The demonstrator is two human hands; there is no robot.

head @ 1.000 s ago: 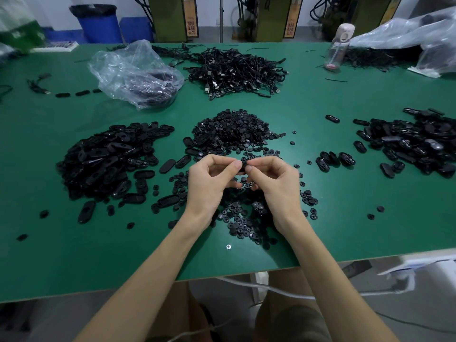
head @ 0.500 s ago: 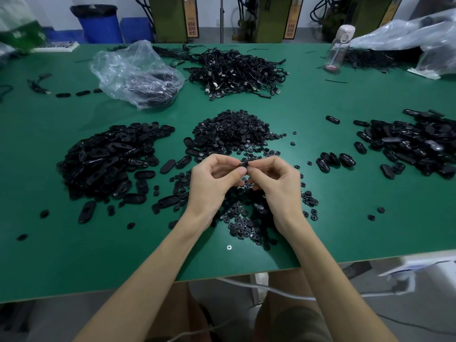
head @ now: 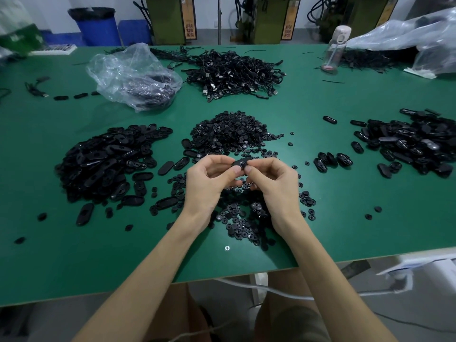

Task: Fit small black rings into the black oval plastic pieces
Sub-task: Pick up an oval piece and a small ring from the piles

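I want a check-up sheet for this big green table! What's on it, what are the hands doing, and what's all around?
Surface: green table, with a screw head near the front edge.
Job's things: oval piece held above the table; left oval pile; right oval pile; ring heap in the middle; loose rings below the hands.
Clutter: crumpled clear bag; drink bottle.
Grippers: left hand and right hand both pinch the oval piece with their fingertips.
Cables: black cable heap at the back; white cable below the front edge.
Surroundings: blue bin and green machines behind the table.
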